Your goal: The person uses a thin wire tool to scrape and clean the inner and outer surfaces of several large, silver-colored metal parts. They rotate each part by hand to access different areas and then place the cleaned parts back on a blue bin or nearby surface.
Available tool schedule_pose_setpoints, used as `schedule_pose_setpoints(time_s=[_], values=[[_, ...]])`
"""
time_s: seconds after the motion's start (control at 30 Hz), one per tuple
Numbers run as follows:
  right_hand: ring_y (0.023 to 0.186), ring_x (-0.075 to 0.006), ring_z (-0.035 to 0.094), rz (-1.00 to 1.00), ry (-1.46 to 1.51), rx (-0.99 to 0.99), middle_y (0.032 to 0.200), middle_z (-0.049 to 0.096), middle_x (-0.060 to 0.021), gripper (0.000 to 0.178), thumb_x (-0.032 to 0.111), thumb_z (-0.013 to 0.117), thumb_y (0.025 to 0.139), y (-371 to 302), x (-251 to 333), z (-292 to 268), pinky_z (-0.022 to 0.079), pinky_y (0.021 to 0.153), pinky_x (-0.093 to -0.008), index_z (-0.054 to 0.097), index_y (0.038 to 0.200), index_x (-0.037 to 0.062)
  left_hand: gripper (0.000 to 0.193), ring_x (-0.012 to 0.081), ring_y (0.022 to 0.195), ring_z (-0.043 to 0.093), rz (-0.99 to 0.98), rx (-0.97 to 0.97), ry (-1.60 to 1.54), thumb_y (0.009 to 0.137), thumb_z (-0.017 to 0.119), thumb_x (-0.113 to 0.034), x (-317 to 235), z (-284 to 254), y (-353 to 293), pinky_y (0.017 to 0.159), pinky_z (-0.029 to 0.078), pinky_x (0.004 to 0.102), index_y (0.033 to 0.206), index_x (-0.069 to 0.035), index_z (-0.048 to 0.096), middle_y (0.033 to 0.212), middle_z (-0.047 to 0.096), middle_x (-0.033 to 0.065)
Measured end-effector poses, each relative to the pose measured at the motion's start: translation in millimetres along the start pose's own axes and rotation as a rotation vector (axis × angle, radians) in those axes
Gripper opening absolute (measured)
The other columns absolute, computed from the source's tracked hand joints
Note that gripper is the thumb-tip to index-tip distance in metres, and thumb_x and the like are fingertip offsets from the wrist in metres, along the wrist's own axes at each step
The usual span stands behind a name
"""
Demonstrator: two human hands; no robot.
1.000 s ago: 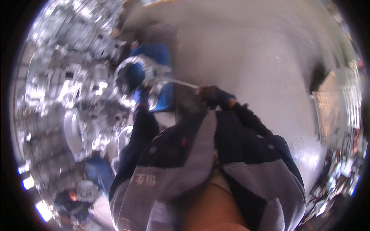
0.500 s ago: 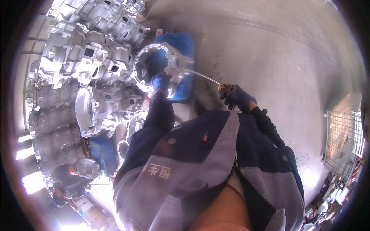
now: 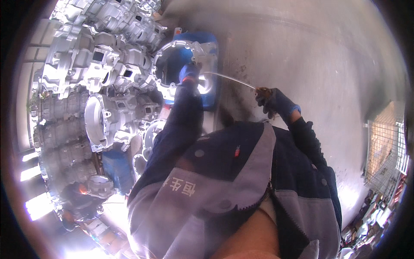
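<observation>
A silver cast-metal housing (image 3: 167, 96) with a wide round opening and a bolt-hole flange rests on a blue plastic drum (image 3: 208, 38). My left hand (image 3: 189, 73), in a blue glove, is closed on the housing's edge, its fingertips partly hidden. In my right hand (image 3: 276, 103), in a dark glove, is the brown handle of a long thin metal rod tool (image 3: 235, 80). The rod runs left and its far end reaches the housing's right part, where glare hides the tip.
Stacked silver housings (image 3: 99, 56) crowd the left side, with another housing (image 3: 95, 121) below them. A second blue drum (image 3: 117, 170) stands lower left, near a person in dark clothing (image 3: 77, 200). Grey floor (image 3: 310, 64) spreads right, toward a wire-mesh cage (image 3: 386, 151).
My left hand has moved up and right on the housing, which has turned slightly. My right hand and the rod tool have shifted a little to the right.
</observation>
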State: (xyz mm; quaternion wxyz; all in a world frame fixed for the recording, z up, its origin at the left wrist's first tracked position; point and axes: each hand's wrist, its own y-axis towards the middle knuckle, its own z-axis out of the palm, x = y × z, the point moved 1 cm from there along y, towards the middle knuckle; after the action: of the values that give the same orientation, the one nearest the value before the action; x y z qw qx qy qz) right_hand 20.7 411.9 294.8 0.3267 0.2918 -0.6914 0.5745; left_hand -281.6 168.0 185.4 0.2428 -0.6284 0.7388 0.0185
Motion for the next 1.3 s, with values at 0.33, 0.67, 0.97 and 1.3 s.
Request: schedule_pose_setpoints(time_s=[0.33, 0.67, 0.97, 1.3], values=[[0.074, -0.0112, 0.062, -0.217, 0.005, 0.156, 0.092, 0.069, -0.003, 0.039, -0.002, 0.064, 0.073, 16.2, -59.8, 11.3, 0.053, 0.065, -0.0272, 0.064, 0.112, -0.0003, 0.019, 0.0253, 0.076, 0.06, 0.276, 0.053, 0.024, 0.09, 0.059, -0.019, 41.6, -32.2, -38.5, 0.078, 0.053, 0.0382, 0.09, 0.0, 0.061, 0.086, 0.062, 0.0129], [0.073, -0.0143, 0.063, -0.112, 0.067, 0.139, 0.096, 0.068, -0.0076, 0.039, 0.005, 0.063, 0.081, 7.5, -57.8, 15.3, 0.053, 0.062, -0.0292, 0.063, 0.12, 0.0042, 0.03, 0.0247, 0.083, 0.059, 0.246, 0.029, 0.047, 0.086, 0.062, -0.033, 99.2, 14.1, 15.4, 0.082, 0.052, 0.0405, 0.096, -0.004, 0.062, 0.091, 0.064, 0.0125], [0.067, -0.0121, 0.062, -0.112, 0.137, 0.085, 0.092, 0.067, -0.0041, 0.045, -0.002, 0.064, 0.077, 1.3, -53.3, 23.1, 0.053, 0.059, -0.0283, 0.062, 0.121, 0.002, 0.062, 0.0337, 0.101, 0.065, 0.253, 0.016, 0.255, 0.075, 0.072, -0.061, 58.5, -32.4, -33.7, 0.087, 0.051, 0.0439, 0.114, -0.013, 0.065, 0.106, 0.069, 0.0139], [0.077, -0.0252, 0.07, -0.285, -0.224, 0.065, 0.097, 0.072, -0.0157, 0.03, 0.019, 0.064, 0.088, 1.9, -87.0, 5.1, 0.054, 0.067, -0.0349, 0.067, 0.115, 0.0064, 0.064, 0.0342, 0.106, 0.064, -0.034, -0.07, -0.119, 0.073, 0.072, -0.056, -4.9, -13.2, -36.3, 0.087, 0.049, 0.0412, 0.113, -0.007, 0.068, 0.11, 0.068, 0.02]])
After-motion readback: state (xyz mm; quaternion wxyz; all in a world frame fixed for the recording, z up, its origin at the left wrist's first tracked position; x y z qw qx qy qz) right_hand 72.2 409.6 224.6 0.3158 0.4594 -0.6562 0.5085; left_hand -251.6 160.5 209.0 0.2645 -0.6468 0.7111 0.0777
